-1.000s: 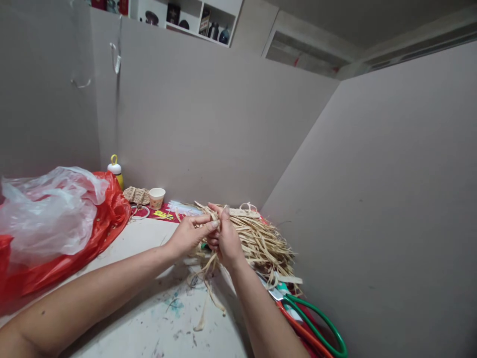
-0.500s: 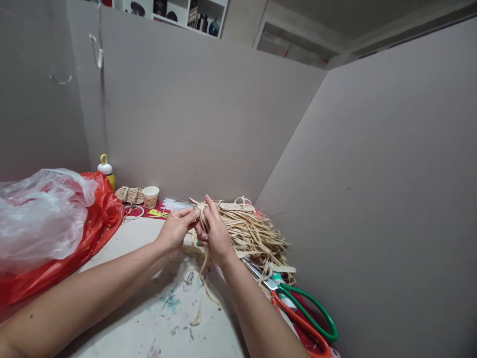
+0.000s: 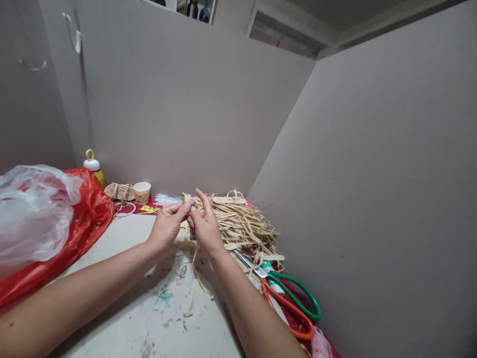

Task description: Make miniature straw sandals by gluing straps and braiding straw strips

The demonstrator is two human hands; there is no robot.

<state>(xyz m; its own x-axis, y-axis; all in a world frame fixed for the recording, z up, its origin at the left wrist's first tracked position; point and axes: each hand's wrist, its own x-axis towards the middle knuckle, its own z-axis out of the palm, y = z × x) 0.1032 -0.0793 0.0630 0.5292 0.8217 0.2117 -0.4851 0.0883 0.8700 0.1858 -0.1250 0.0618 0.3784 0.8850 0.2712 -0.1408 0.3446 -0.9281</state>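
My left hand (image 3: 167, 227) and my right hand (image 3: 203, 226) meet over the table (image 3: 122, 288), fingertips pinched together on pale straw strips (image 3: 194, 271) that hang down between them to the tabletop. Just behind and right of my right hand lies a heap of loose straw strips (image 3: 242, 226). Both hands are closed on the strips; what exactly sits between the fingertips is too small to make out.
Scissors with one green and one orange handle (image 3: 290, 298) lie right of my right forearm. A red and clear plastic bag (image 3: 40, 219) fills the left. A paper cup (image 3: 142, 192), a woven straw piece (image 3: 116, 191) and a yellow bottle (image 3: 93, 166) stand by the grey partition walls.
The view has shifted, so everything sits lower left in the picture. My fingertips have drawn closer together on the strips; the hands stay at the same spot beside the straw heap.
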